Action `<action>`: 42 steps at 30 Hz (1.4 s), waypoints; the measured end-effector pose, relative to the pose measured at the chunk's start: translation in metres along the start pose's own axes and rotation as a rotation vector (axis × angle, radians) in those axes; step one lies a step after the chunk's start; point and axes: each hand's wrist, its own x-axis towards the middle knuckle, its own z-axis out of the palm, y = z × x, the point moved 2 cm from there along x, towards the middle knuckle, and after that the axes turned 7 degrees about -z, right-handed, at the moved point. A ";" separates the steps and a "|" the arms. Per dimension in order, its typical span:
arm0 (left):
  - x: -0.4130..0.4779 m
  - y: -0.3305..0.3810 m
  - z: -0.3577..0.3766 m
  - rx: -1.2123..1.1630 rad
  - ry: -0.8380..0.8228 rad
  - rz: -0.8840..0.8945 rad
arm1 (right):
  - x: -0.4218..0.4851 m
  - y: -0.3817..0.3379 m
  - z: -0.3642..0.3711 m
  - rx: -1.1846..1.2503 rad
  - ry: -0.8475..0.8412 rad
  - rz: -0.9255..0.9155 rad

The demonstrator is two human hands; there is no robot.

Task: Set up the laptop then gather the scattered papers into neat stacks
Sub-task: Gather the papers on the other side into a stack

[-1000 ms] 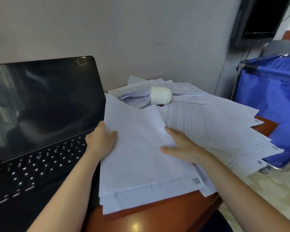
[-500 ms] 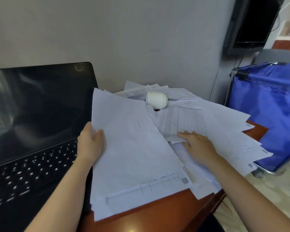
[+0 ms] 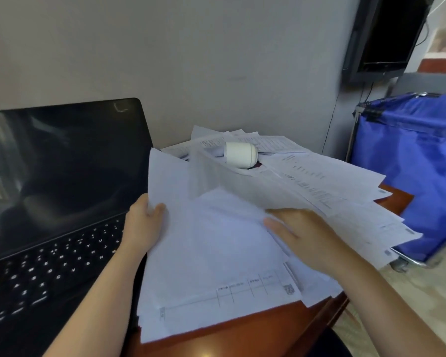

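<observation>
The left thumb (image 3: 158, 209) lay curled over the top sheet and the other fingers were hidden below, so the left hand (image 3: 143, 228) gripped the gathered stack of papers (image 3: 216, 261) by its left edge, as it did half a second before. The right hand (image 3: 309, 240) had changed. Earlier it lay flat on the scattered papers (image 3: 350, 191); now its fingers were hidden under a lifted sheet (image 3: 242, 186), blurred, that reached over the stack. Only the thumb showed, stretched out to the left, and I could not tell whether it pinched the sheet. The stack rested on the wooden desk (image 3: 255, 328), just beside the open laptop (image 3: 62, 176) with its dark screen. A white container (image 3: 240, 156) lay on its side upon the far papers — in the same place as before.
</observation>
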 end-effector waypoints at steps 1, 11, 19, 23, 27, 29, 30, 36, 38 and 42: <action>0.000 0.001 0.001 -0.035 -0.014 -0.038 | 0.001 -0.010 0.008 0.025 -0.066 -0.066; -0.001 0.009 0.001 -0.011 -0.125 -0.150 | 0.019 0.021 0.038 0.304 -0.186 0.186; 0.001 0.004 0.009 0.081 -0.047 -0.055 | 0.008 0.049 0.037 0.311 -0.129 0.288; 0.000 0.004 0.009 0.130 -0.040 -0.018 | 0.022 0.075 0.018 -0.029 0.058 0.200; -0.007 0.009 0.010 0.032 -0.004 0.050 | 0.059 0.121 -0.011 -0.463 -0.051 0.361; -0.009 0.010 0.010 0.004 0.009 0.069 | 0.070 0.145 -0.012 -0.487 -0.240 0.478; -0.009 0.010 0.010 -0.006 0.011 0.073 | 0.074 0.154 -0.011 -0.451 -0.280 0.527; -0.006 0.008 0.011 -0.001 -0.002 0.061 | 0.084 0.162 -0.018 -0.667 -0.209 0.563; -0.006 0.007 0.011 -0.010 -0.004 0.058 | 0.082 0.159 -0.023 -0.721 -0.185 0.576; -0.005 0.006 0.011 -0.003 -0.009 0.033 | 0.067 0.123 -0.038 -0.655 -0.230 0.534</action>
